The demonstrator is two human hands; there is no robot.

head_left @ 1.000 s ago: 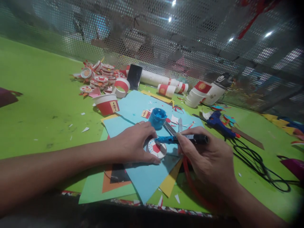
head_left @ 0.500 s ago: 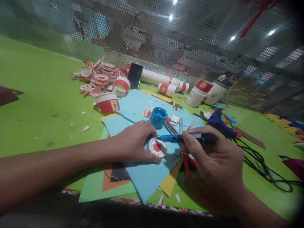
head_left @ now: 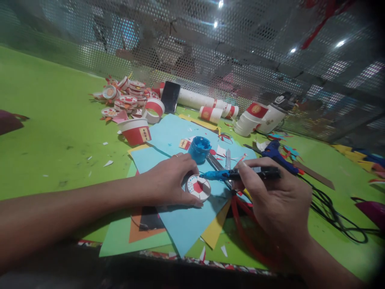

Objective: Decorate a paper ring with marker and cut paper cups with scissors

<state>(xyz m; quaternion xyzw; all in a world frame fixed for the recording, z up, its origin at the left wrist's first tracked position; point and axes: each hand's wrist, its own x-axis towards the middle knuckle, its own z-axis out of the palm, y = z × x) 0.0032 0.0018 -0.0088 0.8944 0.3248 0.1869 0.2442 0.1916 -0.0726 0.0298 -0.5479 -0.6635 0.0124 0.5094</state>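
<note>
My left hand grips a small round white disc by its edge, thumb at the near side and fingers at the far side. The disc has a red centre, dark dividing lines and blue dots on its left part. In my right hand is a black marker pen, its front end coated in blue paint and its tip close to the disc's upper edge; I cannot tell if it touches. Just behind the disc stands an open jar of blue paint. Light blue paper lies under both.
A cut red-and-white paper cup stands left, before a pile of decorated discs. A phone leans at the back. To the right lie a blue glue gun and a black cable. Red-handled scissors lie under my right hand.
My right hand has drawn the pen slightly to the right, away from the dotted part of the disc. My left hand keeps its hold on the disc.
</note>
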